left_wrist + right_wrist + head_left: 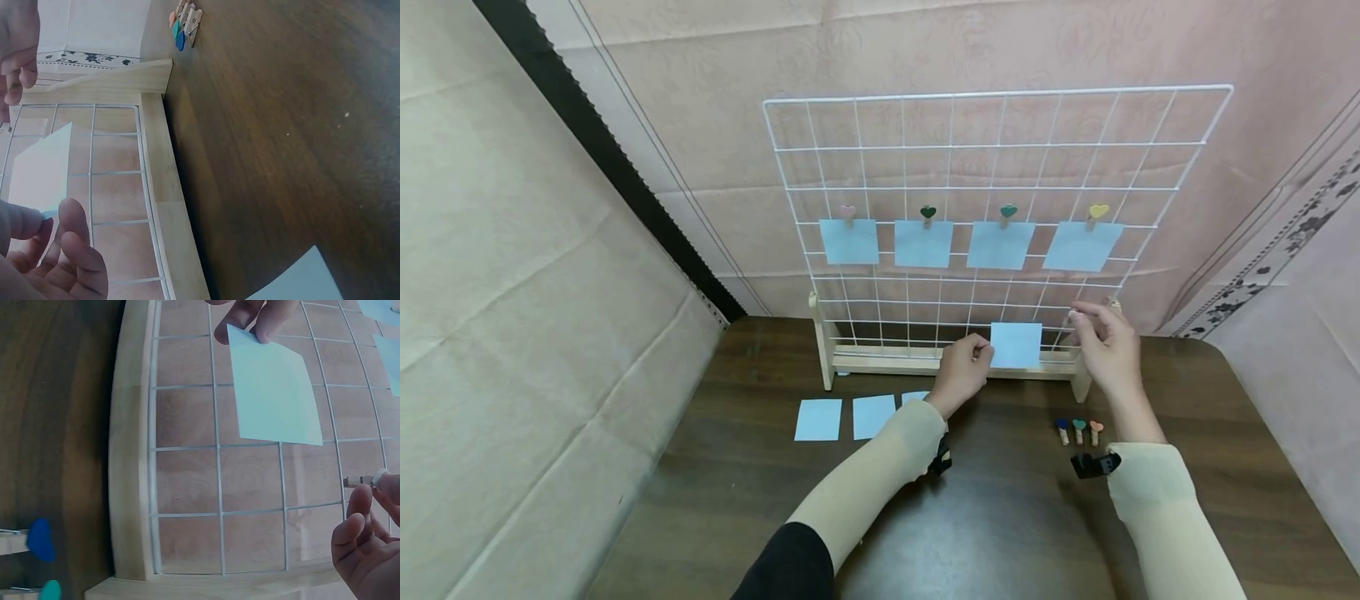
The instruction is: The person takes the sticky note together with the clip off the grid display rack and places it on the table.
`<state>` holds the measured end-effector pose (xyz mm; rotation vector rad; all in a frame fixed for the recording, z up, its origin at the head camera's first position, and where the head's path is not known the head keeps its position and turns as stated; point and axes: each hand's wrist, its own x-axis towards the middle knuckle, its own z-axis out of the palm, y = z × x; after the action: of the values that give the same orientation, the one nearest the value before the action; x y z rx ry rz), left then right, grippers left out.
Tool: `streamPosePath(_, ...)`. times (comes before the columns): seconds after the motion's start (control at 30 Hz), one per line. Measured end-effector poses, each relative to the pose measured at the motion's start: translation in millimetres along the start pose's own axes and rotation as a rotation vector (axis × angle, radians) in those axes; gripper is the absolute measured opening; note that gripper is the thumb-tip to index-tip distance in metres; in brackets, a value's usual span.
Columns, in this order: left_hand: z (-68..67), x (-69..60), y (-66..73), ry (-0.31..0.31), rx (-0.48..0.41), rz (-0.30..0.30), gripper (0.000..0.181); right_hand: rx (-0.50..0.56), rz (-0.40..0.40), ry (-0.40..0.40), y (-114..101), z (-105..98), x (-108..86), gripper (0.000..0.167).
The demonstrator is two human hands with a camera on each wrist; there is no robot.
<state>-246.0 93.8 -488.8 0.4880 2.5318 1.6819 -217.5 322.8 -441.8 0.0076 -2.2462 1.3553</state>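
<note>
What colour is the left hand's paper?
Light blue; the paper shows best in the head view.

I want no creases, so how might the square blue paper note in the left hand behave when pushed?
The blue note probably weighs little: similar notes each hang from one wooden heart clip. It seems somewhat stiff, extending nearly flat from the left hand, but, being thin, may bend.

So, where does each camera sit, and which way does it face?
Head: on the person's head, facing forward and down at the grid and table; left hand, right hand and sleeves show.
Left wrist: on that wrist, facing the note in the left hand; part of the right hand shows.
Right wrist: on that wrist, facing the clip in the right hand; part of the left hand shows.
Both wrist views share the note, grid and blue clip.
</note>
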Motion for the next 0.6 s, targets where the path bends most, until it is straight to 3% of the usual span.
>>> streamPosePath(0.27, 0.3, -6.7, -3.0, 0.01, -0.028, -0.026, 0.022, -0.004, 0.064, -0.029, 8, -4, -12.8, 0.036)
streamPosePath(0.6, -2.9, -13.8, -9.3, 0.006, -0.061, -0.06, 0.022, -0.024, 0.083, -0.039, 17, -10, -23.1, 0.038)
